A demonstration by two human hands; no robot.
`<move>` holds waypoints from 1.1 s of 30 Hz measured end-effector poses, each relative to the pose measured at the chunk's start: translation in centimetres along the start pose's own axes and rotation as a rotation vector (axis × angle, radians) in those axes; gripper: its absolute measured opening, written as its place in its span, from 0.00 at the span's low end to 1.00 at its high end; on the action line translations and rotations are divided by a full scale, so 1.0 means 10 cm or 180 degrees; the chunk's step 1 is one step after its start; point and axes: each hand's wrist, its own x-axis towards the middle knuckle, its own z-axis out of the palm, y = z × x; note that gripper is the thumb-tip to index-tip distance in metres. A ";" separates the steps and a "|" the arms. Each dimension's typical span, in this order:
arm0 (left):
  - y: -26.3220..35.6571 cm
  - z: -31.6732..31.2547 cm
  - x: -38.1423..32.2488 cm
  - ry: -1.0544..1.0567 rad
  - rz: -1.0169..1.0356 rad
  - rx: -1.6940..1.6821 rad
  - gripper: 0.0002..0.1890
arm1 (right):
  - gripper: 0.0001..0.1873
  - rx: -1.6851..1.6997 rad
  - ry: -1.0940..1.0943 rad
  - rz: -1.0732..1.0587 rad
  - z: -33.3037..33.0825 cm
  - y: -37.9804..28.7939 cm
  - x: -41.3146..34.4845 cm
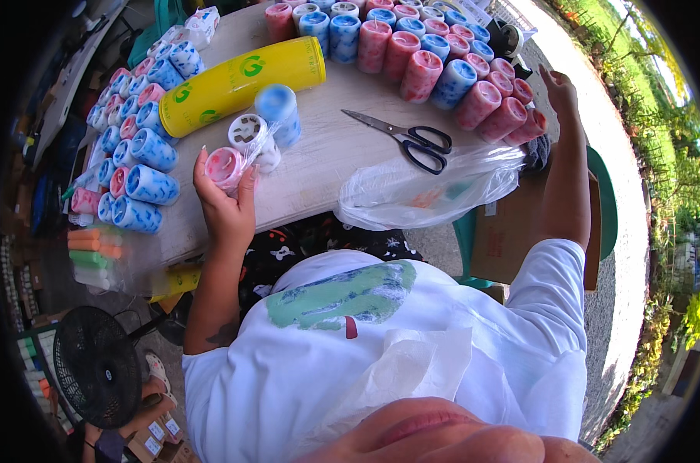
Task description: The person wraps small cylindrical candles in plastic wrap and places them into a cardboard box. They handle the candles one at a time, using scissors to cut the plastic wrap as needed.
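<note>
My left hand [228,199] grips a pink-and-white pillar candle [222,164] at the table's near edge, thumb and fingers on opposite sides. Clear plastic film [258,142] stretches over it towards a white candle with dark patches [247,129]. Right behind them a blue-and-white candle [279,113] stands upright; whether the film covers it too, I cannot tell. My right hand [560,89] reaches out past the table's right side, near a tape dispenser [509,37]. Nothing shows in that hand, but its fingers are too small to read clearly.
Scissors with dark handles [425,144] lie mid-table beside a crumpled clear plastic bag [431,194]. A yellow cling wrap roll [243,84] lies behind the held candle. Rows of candles [422,75] line the far right; more [144,150] crowd the left. A fan [98,367] stands lower left.
</note>
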 end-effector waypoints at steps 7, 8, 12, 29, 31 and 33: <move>0.13 0.09 0.02 -0.0194 -0.0299 0.0228 0.41 | 0.33 0.2369 -0.1687 0.0957 0.48 0.09 0.30; 0.13 0.08 0.02 -0.0284 -0.0367 0.0173 0.41 | 0.29 0.2382 -0.1821 0.0806 0.44 0.11 0.35; 0.10 -0.06 0.02 -0.0582 -0.0674 -0.0559 0.39 | 0.21 0.2723 -0.1732 0.0539 0.30 -0.11 0.17; 0.02 0.08 0.06 -0.0351 -0.0081 -0.0455 0.42 | 0.19 0.3419 0.0136 0.0812 0.18 0.17 -0.34; 0.08 0.06 0.06 -0.0456 -0.0045 -0.0887 0.44 | 0.16 0.3834 0.0065 -0.0146 -0.08 -0.07 -0.60; 0.07 -0.03 0.02 -0.0591 -0.0121 -0.1161 0.44 | 0.15 0.4066 -0.0556 -0.0597 0.00 -0.75 -1.17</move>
